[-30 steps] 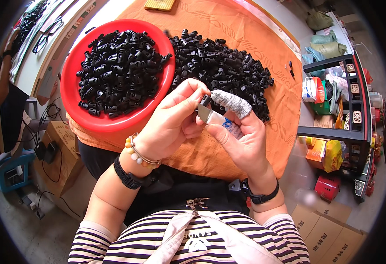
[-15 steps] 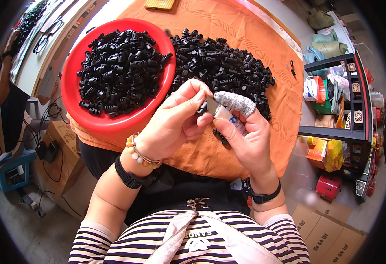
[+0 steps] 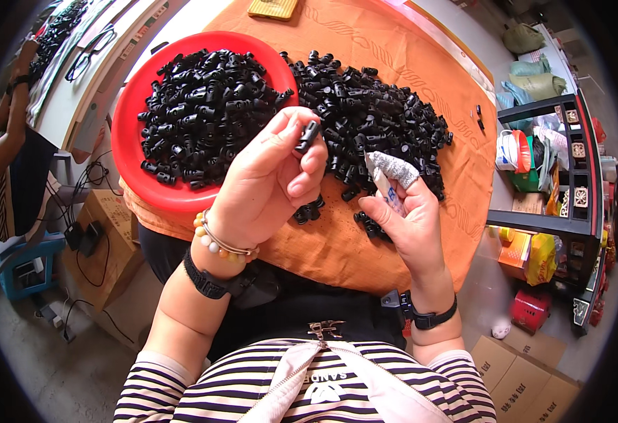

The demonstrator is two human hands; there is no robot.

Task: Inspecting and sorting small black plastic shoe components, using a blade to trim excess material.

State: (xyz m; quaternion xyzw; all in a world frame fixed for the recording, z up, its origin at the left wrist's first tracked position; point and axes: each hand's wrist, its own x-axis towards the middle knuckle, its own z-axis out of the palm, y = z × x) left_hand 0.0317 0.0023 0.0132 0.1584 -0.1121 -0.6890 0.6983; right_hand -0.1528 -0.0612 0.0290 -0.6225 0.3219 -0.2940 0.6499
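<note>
A small black cylindrical plastic part is pinched between the thumb and fingers of my left hand, raised near the red basin's right edge. My right hand is closed on a blade with a white wrapped grip bearing blue marks; its metal is hard to make out from this angle. A grey knitted finger cover sits over the right index finger. The two hands are apart. Behind them lies a heap of similar black parts, and more fill the red basin at the left.
An orange cloth covers the table. A yellow dish lies at its far edge. Loose dark pieces lie at the right. A black shelf with bags stands beyond. Another person's arm shows at far left.
My hands have moved apart: the left rose with the black part, the right drew back to the right. The blade, against the part before, is now away from it.
</note>
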